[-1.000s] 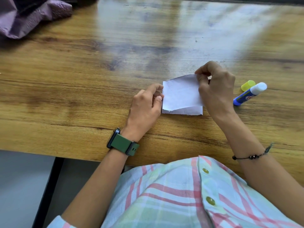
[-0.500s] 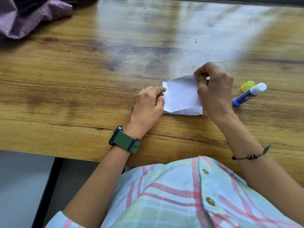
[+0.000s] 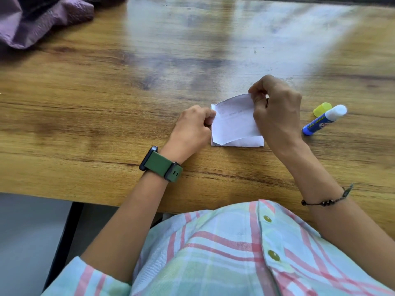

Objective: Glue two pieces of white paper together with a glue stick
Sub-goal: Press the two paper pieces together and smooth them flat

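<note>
White paper [image 3: 234, 124] lies on the wooden counter [image 3: 106, 116] between the two hands, and it is two pieces: a lower sheet [image 3: 250, 143] flat on the wood, its near edge and right corner showing, and an upper sheet [image 3: 233, 118] laid over it, slightly askew, with its far right corner lifted off the surface. Nearest of all is the person's pale plaid shirt [image 3: 224, 253] with pink stripes and small yellow-green buttons, pressed up to the counter's near edge. From it both forearms reach forward. The left wrist wears a green-strapped watch [image 3: 161, 164]; the right wrist carries a thin dark beaded bracelet [image 3: 327, 199].

The left hand [image 3: 192, 129] sits at the paper's left edge, fingers curled in and pinching that edge, the knuckles resting low on the wood. The right hand [image 3: 275, 112] is at the paper's right side, its thumb and fingers curled round the raised far corner of the upper sheet, holding it up off the counter.

Just right of the right hand, apart from it, a blue glue stick [image 3: 322, 122] lies on its side, uncapped, white tip pointing away to the right. Its yellow cap [image 3: 321, 108] rests just beyond it, touching or nearly so. Far off at the back left corner, a crumpled purple cloth [image 3: 40, 22] sits heaped on the counter.
</note>
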